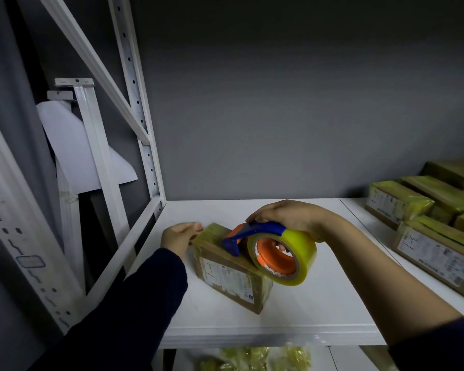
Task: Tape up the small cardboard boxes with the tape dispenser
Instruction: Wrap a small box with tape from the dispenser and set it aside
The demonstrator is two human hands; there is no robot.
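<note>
Bundles (252,357) in yellowish wrap sit on the level below, nearest me, too blurred for me to say what they are. Above them the white shelf (319,311) carries the job. One box (231,274) lies askew near its left front, label side towards me, its far end already glossy with tape.

The dispenser (276,253) rests on the box's top right edge, with its blue arm reaching over the lid and the yellow roll hanging off the side. My right hand (287,216) grips it from above. The palm is on the blue handle and the fingers (280,247) curl down through the orange core, a hold that lets me drag and press in one stroke.

My left hand (181,235) is at the box's far left corner, fingers mostly straight, touching the taped end and holding nothing. I judge it is there to brace the box against the pull, since the shelf is smooth and the box could slide.

To the right, well apart, finished boxes (434,253) lie in rows, out of the working space. A white rack post (142,129) stands at the shelf's left corner, with a grey wall (279,116) behind in dim light.
</note>
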